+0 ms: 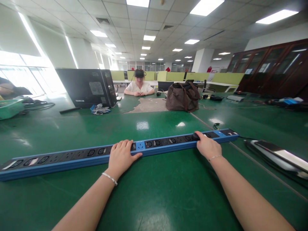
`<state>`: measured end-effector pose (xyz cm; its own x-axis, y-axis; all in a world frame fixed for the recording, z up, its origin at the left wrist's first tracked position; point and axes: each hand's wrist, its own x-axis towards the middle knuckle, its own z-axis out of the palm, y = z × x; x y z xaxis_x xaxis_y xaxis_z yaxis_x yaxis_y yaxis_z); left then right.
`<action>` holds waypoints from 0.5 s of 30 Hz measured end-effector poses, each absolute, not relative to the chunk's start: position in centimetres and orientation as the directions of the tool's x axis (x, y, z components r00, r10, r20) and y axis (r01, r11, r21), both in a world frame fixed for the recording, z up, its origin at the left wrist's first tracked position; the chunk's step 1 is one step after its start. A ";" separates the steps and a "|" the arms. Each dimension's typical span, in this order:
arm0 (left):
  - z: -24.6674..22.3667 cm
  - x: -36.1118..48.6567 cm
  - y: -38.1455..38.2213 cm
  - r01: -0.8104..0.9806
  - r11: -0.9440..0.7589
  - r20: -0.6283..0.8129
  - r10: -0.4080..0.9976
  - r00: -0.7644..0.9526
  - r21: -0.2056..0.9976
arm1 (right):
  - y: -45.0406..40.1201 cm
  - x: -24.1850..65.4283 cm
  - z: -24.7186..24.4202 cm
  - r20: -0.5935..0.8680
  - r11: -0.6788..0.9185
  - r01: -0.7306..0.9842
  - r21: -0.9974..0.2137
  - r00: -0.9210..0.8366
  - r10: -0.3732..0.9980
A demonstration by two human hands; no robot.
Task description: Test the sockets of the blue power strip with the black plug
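Observation:
A long blue-and-black power strip (168, 147) lies slantwise across the green table, with rows of sockets on its top face. My left hand (122, 157) grips the strip near its middle, fingers over the top and thumb along the near side, beside a blue socket (140, 145). Toward the strip's right end, my right hand (208, 146) is closed on a black plug (195, 137) at one of the sockets. The fingers partly hide the plug, so how deep it sits cannot be told. A dark cable (247, 138) leaves the right end.
To the right lies a white-and-black device (281, 157) with cables. Farther back stand a black computer case (89, 88), gloves (100, 109) and a brown bag (182, 98). A person (139, 86) sits across the table (158, 189). A green basket (11, 109) is at far left.

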<state>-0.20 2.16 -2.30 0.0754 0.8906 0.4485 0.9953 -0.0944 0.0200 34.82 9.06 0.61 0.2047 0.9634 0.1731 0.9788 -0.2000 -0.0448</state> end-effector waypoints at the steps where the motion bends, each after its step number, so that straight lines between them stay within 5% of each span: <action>1: -2.3 -0.2 2.2 0.995 -0.093 0.447 0.892 0.074 0.022 | 9.1 34.9 0.6 0.171 -0.200 0.979 -0.044 0.205 0.964; 15: -2.3 -0.2 2.2 0.994 -0.099 0.456 0.887 0.072 0.036 | 9.1 34.3 0.4 0.287 -0.135 0.991 -0.007 0.131 0.949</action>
